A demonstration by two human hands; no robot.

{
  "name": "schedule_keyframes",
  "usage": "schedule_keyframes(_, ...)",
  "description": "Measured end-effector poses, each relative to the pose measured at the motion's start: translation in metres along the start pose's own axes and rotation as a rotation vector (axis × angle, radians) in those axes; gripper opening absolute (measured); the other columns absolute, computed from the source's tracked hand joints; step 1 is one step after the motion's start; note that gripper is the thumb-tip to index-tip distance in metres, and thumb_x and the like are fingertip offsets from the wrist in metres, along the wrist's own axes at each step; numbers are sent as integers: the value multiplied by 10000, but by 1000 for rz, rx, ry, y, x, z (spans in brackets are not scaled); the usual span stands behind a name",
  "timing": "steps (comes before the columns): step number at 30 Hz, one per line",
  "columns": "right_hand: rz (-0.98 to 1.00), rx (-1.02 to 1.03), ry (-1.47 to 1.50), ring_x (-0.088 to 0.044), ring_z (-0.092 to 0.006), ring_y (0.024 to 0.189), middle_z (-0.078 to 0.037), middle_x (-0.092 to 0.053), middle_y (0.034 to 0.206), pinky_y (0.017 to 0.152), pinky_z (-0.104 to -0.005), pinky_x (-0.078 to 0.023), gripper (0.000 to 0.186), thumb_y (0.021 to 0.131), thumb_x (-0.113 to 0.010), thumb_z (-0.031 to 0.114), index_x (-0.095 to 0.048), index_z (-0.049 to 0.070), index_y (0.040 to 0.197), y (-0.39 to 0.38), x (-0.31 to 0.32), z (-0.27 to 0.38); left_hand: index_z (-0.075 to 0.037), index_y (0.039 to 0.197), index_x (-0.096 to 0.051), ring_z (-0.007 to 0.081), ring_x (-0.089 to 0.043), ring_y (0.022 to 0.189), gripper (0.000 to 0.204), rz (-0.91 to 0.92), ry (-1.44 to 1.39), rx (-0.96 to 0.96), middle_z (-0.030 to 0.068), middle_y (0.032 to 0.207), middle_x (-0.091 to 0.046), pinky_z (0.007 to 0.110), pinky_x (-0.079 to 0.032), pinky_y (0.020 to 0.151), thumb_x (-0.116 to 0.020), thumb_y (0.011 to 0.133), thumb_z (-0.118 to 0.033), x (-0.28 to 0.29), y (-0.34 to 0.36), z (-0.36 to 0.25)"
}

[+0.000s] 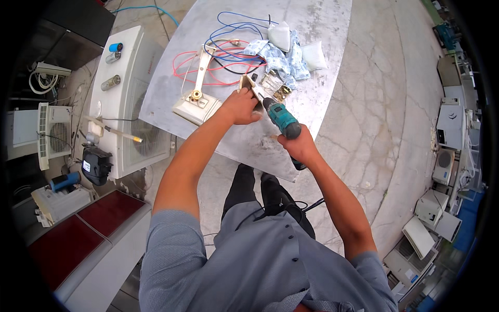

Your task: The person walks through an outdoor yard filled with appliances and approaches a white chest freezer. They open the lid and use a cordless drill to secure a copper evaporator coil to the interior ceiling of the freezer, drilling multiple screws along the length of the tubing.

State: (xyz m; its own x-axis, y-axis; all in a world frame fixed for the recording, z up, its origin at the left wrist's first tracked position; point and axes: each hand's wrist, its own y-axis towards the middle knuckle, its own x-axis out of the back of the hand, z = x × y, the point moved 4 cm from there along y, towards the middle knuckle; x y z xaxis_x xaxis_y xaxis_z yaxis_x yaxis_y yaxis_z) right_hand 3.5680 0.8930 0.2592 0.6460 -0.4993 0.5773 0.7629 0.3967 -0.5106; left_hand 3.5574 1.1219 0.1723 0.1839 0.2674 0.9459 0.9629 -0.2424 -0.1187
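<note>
Head view: the right hand (301, 145) has its grip wrapped round the handle of one teal drill (283, 119), its nose pointing away from the body at a small beige piece (246, 80); the left hand (241, 106) lies over that piece, its grip narrow, though the fingers partly hide it. The piece sits around the middle of the tabletop (322, 78) from side to side, in from the near edge. To work well here, I would keep the drill in line with the spot it meets, press evenly, hold the piece firmly down and keep the left fingers clear of the tip, whose contact I cannot make out. Counting: one beige box (208, 108) with one long arm (201, 70), toward the left edge; one brass-coloured fitting (282, 92); two plain white packets (313, 56) beside overlapping patterned ones (277, 63), too jumbled to number; red wire (179, 65) and blue wire (221, 22) in uncounted loops toward the far edge.
</note>
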Motion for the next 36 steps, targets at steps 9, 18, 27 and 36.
schedule_keyframes(9, 15, 18, 195, -684, -274, 724, -164, -717, 797, 717, -401, -545, 293, 773, -772, 196, -680, -12, 957, -5, 17, -14, -160, 1106, -709, 238, -541, 1231, 256, 140, 96, -108, 9, 1142, -668, 427, -493, 943, -753, 879, -271, -13, -8, 6)
schedule_keyframes(18, -26, -119, -14, -718, -423, 921, -226, -753, 946, 818, -477, -563, 369, 761, -761, 299, -737, 39, 1022, 20, -11, -1, -97, 1084, -707, 301, -559, 1259, 295, 188, -55, -28, 114, 1264, -632, 485, -515, 953, -757, 841, -257, -2, -14, 2)
schedule_keyframes(27, -3, -125, 111, -734, -404, 863, -249, -740, 881, 778, -449, -567, 382, 759, -745, 292, -725, -20, 979, 29, -17, -3, -69, 1113, -741, 359, -532, 1243, 456, 174, -63, 136, 154, 1254, -581, 506, -517, 981, -781, 783, -381, 5, -3, -2)
schedule_keyframes(36, 62, -156, 243, -746, -367, 767, -242, -732, 803, 726, -436, -580, 367, 759, -728, 287, -719, -48, 909, 42, -48, -4, -67, 993, -751, 307, -546, 1221, 260, 63, -54, 56, 123, 1146, -612, 490, -502, 949, -750, 832, -270, -16, -8, 5)
